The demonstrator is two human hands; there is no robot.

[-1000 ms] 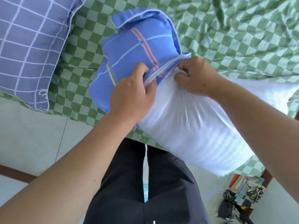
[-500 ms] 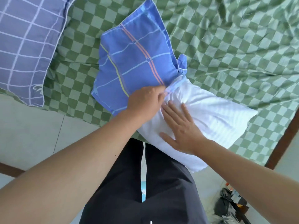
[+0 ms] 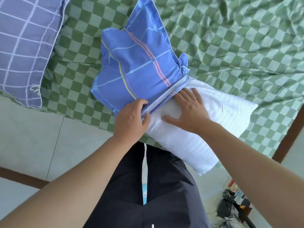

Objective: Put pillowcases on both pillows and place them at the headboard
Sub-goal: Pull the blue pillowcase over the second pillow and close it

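Bed (image 3: 238,46) covered with green checkered sheet, wrinkled toward the far right. White pillow (image 3: 205,122) lies across the near edge of the bed, its near corner hanging off past the edge. Blue pillowcase (image 3: 138,68), plaid with pink and yellow lines, is pulled over the pillow's left end only; most of the pillow is bare. Case's far corner sticks up, limp.

Left hand (image 3: 131,120): fingers curled, pinching the pillowcase's open hem at its near end. Right hand (image 3: 190,111): flat, fingers straight and spread, palm down on the bare pillow just beside the hem, fingertips touching the case opening.

Second pillow (image 3: 23,46), already in a purple-grey grid case, lies at far left on the bed, its corner over the edge. Person stands against the bed; dark trousers (image 3: 148,186) below. Pale tiled floor (image 3: 41,137). Clutter (image 3: 233,203) at lower right, blurred.
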